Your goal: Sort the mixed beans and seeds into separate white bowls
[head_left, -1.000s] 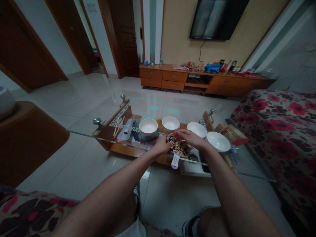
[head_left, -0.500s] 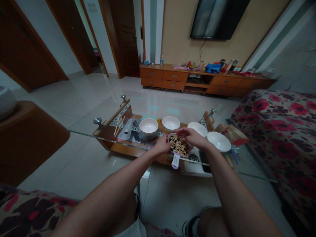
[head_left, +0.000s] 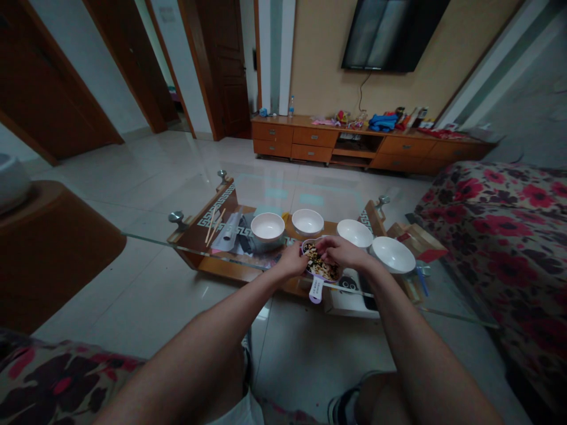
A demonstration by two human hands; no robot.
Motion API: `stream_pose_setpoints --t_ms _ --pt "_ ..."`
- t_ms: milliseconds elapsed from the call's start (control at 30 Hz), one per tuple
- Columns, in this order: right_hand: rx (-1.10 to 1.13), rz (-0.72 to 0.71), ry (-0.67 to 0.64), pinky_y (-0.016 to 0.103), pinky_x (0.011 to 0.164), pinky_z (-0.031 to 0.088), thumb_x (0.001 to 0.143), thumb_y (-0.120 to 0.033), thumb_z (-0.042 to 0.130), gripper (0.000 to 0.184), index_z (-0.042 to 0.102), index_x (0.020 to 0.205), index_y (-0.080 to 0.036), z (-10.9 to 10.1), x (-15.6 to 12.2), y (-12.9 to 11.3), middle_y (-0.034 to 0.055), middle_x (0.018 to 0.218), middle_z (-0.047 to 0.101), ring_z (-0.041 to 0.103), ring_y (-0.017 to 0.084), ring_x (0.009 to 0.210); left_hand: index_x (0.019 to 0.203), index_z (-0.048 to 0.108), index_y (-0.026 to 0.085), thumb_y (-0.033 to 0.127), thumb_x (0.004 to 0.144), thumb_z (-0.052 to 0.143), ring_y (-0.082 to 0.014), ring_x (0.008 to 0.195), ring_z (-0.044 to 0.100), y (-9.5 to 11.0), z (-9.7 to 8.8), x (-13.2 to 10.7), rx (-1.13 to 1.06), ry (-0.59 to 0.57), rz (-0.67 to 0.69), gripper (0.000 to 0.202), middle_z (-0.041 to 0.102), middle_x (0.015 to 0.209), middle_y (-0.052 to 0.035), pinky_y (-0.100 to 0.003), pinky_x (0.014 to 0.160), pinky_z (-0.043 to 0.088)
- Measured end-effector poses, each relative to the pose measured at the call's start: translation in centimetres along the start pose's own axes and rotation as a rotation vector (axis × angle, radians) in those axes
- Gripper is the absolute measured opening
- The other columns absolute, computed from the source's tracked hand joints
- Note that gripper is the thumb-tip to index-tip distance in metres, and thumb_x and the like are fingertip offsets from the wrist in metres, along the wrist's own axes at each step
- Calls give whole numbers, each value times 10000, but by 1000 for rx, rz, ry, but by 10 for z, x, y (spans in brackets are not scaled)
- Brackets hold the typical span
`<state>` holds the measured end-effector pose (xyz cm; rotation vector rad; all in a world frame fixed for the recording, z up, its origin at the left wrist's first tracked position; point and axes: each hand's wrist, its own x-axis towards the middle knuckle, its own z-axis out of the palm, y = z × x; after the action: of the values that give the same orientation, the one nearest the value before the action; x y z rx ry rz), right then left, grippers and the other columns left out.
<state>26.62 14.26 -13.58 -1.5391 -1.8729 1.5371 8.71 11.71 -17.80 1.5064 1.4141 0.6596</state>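
Observation:
A purple-rimmed handled bowl [head_left: 316,289] sits at the near edge of the glass table, its handle toward me. It holds a mix of beans and seeds [head_left: 322,270], yellow, black and pale. My left hand [head_left: 292,260] grips its left rim, thumb at the inside edge. Over the right side of the mix is my right hand [head_left: 343,252], fingers bent and apart, the tips down at the beans; whether they pinch any is too small to tell. Beyond stand several white bowls in an arc: one left [head_left: 267,226], one centre [head_left: 307,221], two at right [head_left: 354,232], [head_left: 393,255].
Chopsticks [head_left: 214,227] and a clear plastic roll [head_left: 229,227] lie at left. A cardboard box [head_left: 419,239] and a blue stick [head_left: 422,281] are at right. Below the glass top is a white box [head_left: 349,302]. A floral sofa [head_left: 496,200] borders the right side.
My right hand has lowered from above the handled bowl, its fingers moving down and curling toward the beans. The left hand keeps its grip on the rim.

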Motion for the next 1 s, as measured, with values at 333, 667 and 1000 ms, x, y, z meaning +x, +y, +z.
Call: stream_pose_setpoints --t_ms 333,667,1000 --pt "-37 -15 11 273 763 533 692 -29 472 367 605 994 -190 12 3 3 68 969 694 648 141 852 1152 580 148 178 864 593 -204 839 679 6 -1 -3 -25 -10 -57 290 699 996 -117 -286 699 555" --pt "-172 19 -28 264 592 484 653 -58 479 305 617 875 -214 16 -3 7 35 771 692 613 143 626 1210 572 168 177 863 594 -197 799 678 6 0 -4 -52 -18 -67 349 703 965 -107 -285 687 560" --pt "-379 -87 159 297 744 464 693 -62 495 264 637 870 -196 6 0 11 72 948 685 598 185 838 1189 581 157 157 852 589 -218 883 677 3 2 0 -24 1 -48 337 695 1016 -120 -312 754 557"
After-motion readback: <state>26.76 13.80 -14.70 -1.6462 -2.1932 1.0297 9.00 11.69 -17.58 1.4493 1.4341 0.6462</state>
